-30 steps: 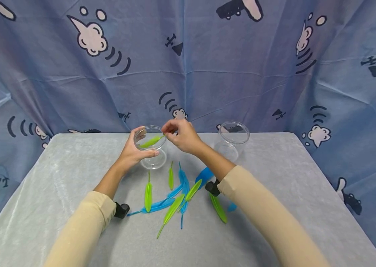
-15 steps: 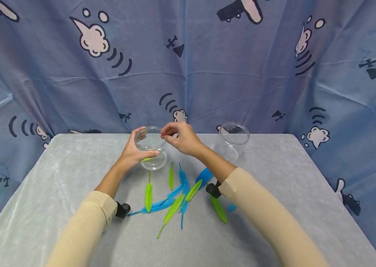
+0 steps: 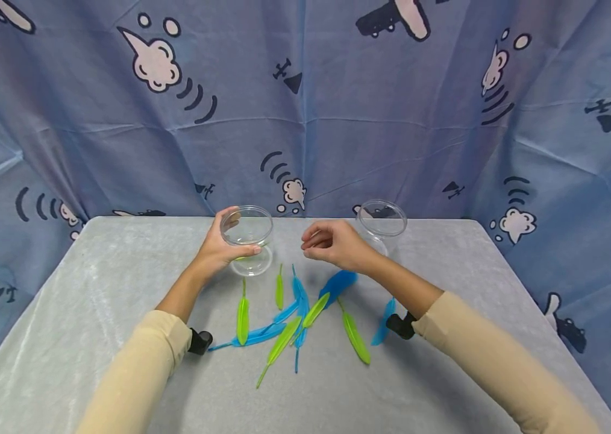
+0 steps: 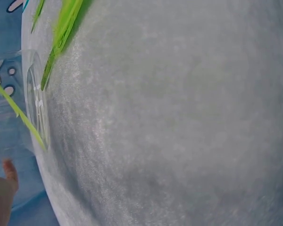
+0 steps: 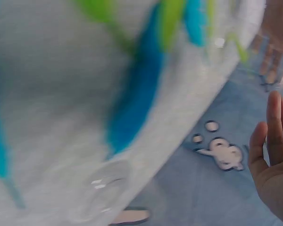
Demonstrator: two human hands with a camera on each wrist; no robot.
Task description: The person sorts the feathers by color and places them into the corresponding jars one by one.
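Observation:
My left hand [image 3: 221, 244] grips a clear plastic jar [image 3: 251, 265] around its side at the back of the table. Inside that jar a green feather [image 4: 19, 115] leans at a slant, seen in the left wrist view. Between the two jars my right hand [image 3: 338, 244] hovers with its fingers loosely bent and nothing in them. Nearest below it lies a broad dark-blue feather [image 3: 338, 285]. More green feathers [image 3: 357, 337] and light-blue feathers [image 3: 256, 336] are spread over the middle of the table, some crossing each other.
A second clear jar [image 3: 382, 218] stands at the back right, partly behind the right hand and wrist. One blue feather [image 3: 384, 322] lies apart on the right, by the wrist camera [image 3: 401, 326]. A patterned blue curtain [image 3: 305, 108] hangs behind the grey table [image 3: 121, 265].
The green feather left the right hand and dropped into the left-held jar. The right hand then moved right and slightly down, away from the rim. The left hand stays in place.

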